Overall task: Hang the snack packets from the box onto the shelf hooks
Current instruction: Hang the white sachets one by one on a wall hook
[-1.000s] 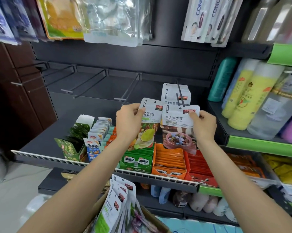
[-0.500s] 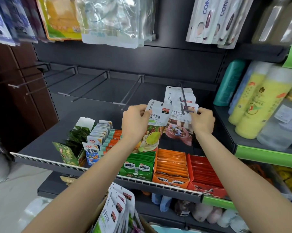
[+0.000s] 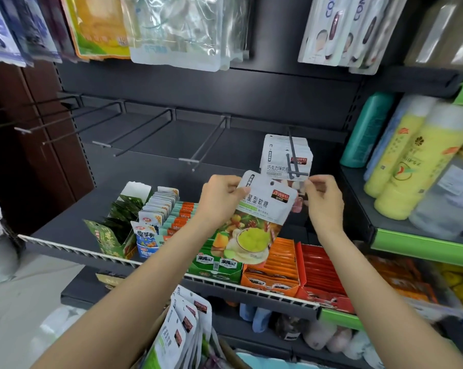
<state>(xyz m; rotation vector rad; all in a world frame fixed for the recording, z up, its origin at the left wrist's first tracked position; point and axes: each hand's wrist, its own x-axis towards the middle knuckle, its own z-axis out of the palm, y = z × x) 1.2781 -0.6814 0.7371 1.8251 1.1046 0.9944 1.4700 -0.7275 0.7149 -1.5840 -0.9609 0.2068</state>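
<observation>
My left hand (image 3: 219, 201) grips the top left corner of a white snack packet with green and yellow fruit (image 3: 262, 211), held tilted in front of the shelf. Just right of it, my right hand (image 3: 325, 203) pinches the right edge of the front chocolate packet (image 3: 278, 163). That packet hangs with several like it on the rightmost hook (image 3: 291, 153). An empty hook (image 3: 201, 153) juts out to the left, with more empty hooks (image 3: 134, 134) beyond. The box (image 3: 231, 354) sits at the bottom of the view, with several white packets (image 3: 182, 334) standing in it.
Display boxes of small snacks (image 3: 273, 267) line the shelf below the hooks, behind a wire front rail (image 3: 73, 251). Tall yellow bottles (image 3: 417, 166) stand on the green-edged shelf at right. Bagged goods (image 3: 177, 30) hang above. A brown cabinet (image 3: 20, 155) is at left.
The chocolate packet has slid further back on the rightmost hook. My left hand has brought the fruit packet rightward, in front of the hung packets' lower part. The camera has moved closer.
</observation>
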